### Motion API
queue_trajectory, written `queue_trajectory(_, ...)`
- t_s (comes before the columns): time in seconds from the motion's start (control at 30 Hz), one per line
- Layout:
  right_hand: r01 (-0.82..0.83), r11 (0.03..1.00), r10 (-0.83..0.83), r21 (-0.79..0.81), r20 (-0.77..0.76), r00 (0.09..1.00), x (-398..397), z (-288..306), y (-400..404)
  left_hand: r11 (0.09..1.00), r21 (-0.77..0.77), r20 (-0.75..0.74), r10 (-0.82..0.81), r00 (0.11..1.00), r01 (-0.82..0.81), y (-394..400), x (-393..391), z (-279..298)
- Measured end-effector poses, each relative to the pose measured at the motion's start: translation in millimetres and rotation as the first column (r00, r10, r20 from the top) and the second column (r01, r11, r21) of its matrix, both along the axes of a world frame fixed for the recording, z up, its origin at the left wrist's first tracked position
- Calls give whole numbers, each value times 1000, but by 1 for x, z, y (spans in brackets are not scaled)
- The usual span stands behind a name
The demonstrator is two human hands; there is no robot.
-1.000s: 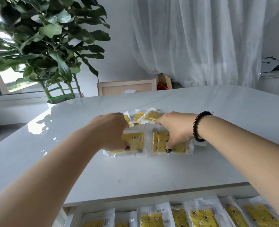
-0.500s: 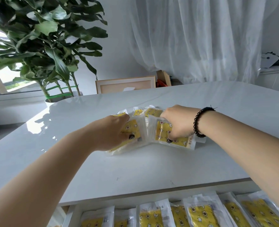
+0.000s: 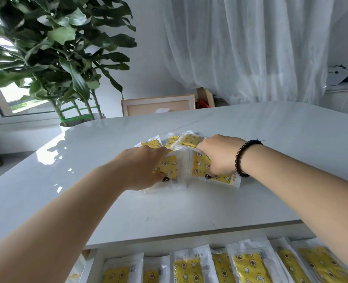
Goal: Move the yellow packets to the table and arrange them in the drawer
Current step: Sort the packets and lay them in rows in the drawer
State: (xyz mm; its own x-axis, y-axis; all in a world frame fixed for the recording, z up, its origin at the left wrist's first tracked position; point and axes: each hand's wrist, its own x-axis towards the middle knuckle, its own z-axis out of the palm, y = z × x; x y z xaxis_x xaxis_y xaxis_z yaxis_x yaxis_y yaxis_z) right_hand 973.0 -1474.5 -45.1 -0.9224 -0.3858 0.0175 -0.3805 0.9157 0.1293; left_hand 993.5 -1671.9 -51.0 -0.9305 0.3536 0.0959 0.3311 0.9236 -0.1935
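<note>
Several yellow packets in clear wrap lie in a loose pile in the middle of the white table (image 3: 189,211). My left hand (image 3: 142,166) grips the near-left packet (image 3: 169,166), thumb on its front edge, and it is tilted up off the table. My right hand (image 3: 220,156), with a black bead bracelet on the wrist, grips the near-right packet (image 3: 201,166), thumb on top. More packets (image 3: 187,140) lie behind both hands. Below the table's front edge the open drawer (image 3: 91,262) holds a row of several yellow packets (image 3: 248,266) standing side by side.
A large potted plant (image 3: 52,58) stands past the table's far left corner. A wooden picture frame (image 3: 158,105) leans behind the far edge. White curtains (image 3: 250,48) hang at the back. A counter with papers (image 3: 338,76) is at the far right.
Both hands curled round the two near packets and lifted their edges off the table, tilting them. The camera view dipped a little lower.
</note>
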Motion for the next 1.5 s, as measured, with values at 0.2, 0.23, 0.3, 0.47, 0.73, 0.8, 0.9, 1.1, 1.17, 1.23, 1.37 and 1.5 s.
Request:
queue_trajectory(0.2, -35, 999, 33, -27, -91, 995, 33, 17, 9, 998, -65, -25, 1, 1000, -3, -1, 22, 7)
queue_trajectory(0.23, -44, 998, 40, -33, -111, 993, 41, 21, 11, 997, -70, -46, -13, 999, 10, -1, 28, 7)
queue_trajectory(0.3, -59, 998, 53, -36, -142, 988, 58, 26, 14, 997, -65, -79, -42, 996, 37, 0, 41, 7)
queue_trajectory(0.47, -76, 997, 73, -27, -79, 994, 99, 27, 15, 996, -77, -94, -51, 994, 44, 0, 84, 6)
queue_trajectory(0.73, -69, 997, 69, 21, 10, 998, 164, 1, 23, 1000, 2, -47, -29, 998, 29, 6, 146, -3)
queue_trajectory(0.8, -34, 997, 29, 67, 80, 996, 179, -18, 30, 999, -7, -57, -47, 997, 47, 12, 159, -7)
queue_trajectory(0.9, 6, 966, -55, 260, 186, 981, 188, -47, 47, 998, -9, -47, -63, 997, 63, 20, 175, -15)
queue_trajectory(1.1, 75, 928, -175, 365, 247, 953, 198, -81, 90, 990, 134, 22, -47, 999, 43, 38, 198, -38)
queue_trajectory(1.17, 73, 916, -201, 394, 293, 935, 204, -90, 96, 978, 210, 70, -25, 997, 10, 45, 200, -48)
queue_trajectory(1.23, 90, 917, -226, 390, 321, 920, 208, -92, 98, 958, 285, 127, -18, 992, -19, 53, 199, -58)
queue_trajectory(1.37, 88, 929, -214, 360, 329, 920, 210, -94, 98, 942, 336, 188, -54, 981, -12, 75, 192, -72)
queue_trajectory(1.5, 113, 934, -240, 339, 360, 902, 203, -88, 106, 902, 430, 244, -83, 966, -31, 96, 179, -84)
